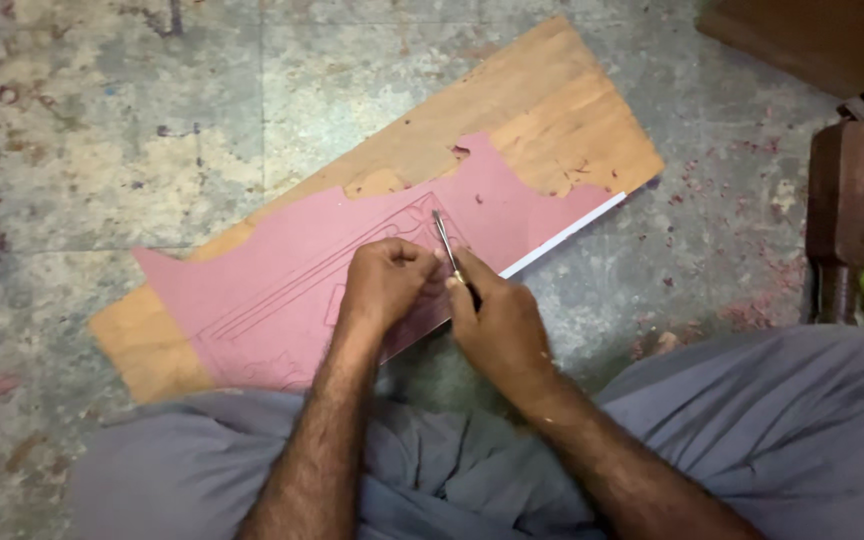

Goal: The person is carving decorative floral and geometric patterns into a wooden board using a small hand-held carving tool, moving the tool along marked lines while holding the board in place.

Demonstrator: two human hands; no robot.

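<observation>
Grey cloth over the knees sits nearest. Right hand fingers pinch a thin blade pointing far, tip on the pink sheet; left hand, curled closed, presses beside it. Board runs near-left to far-right on the floor.

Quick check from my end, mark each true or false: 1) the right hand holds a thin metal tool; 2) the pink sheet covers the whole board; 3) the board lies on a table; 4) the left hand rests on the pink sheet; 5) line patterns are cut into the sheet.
1) True: the right hand holds a thin metal tool.
2) False: the pink sheet leaves bare wood on the wooden board at both ends.
3) False: it lies on the stained floor.
4) True: the left hand rests on it.
5) True: a line pattern shows beside the hands.
</observation>
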